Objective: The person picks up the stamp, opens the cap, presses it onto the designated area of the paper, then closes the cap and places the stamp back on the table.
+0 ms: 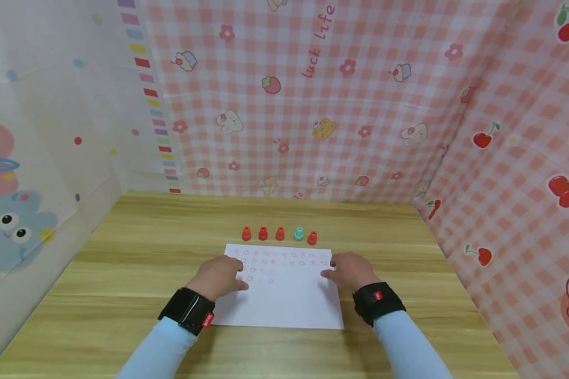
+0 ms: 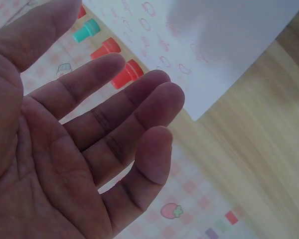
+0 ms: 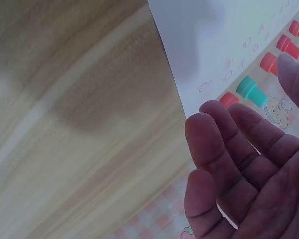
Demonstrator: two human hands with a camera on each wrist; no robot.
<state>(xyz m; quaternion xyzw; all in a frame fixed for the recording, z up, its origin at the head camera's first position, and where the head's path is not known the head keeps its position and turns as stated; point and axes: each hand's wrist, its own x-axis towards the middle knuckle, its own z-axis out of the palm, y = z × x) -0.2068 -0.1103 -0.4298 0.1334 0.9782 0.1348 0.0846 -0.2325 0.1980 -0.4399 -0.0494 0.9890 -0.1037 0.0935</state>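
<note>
A white sheet of paper (image 1: 294,302) lies flat on the table, with rows of small faint reddish stamped marks across its upper part. Over its left side hovers my left hand (image 1: 217,276), fingers loosely bent and holding nothing. My right hand (image 1: 354,271) is by the upper right edge of the sheet, its fingers also relaxed around nothing; whether they touch the paper, I cannot tell. Beyond the sheet's far edge stands a row of small toy stamps: several red stamps (image 1: 263,233) and one teal stamp (image 1: 298,233). The palms of the left hand (image 2: 65,144) and right hand (image 3: 261,172) fill the wrist views.
The wooden table (image 1: 123,263) extends around the sheet on every side. A pink checked cloth (image 1: 294,105) with cartoon prints hangs behind it. Cherry-printed cloth (image 1: 517,158) rises along the right, and white cloth (image 1: 95,131) along the left.
</note>
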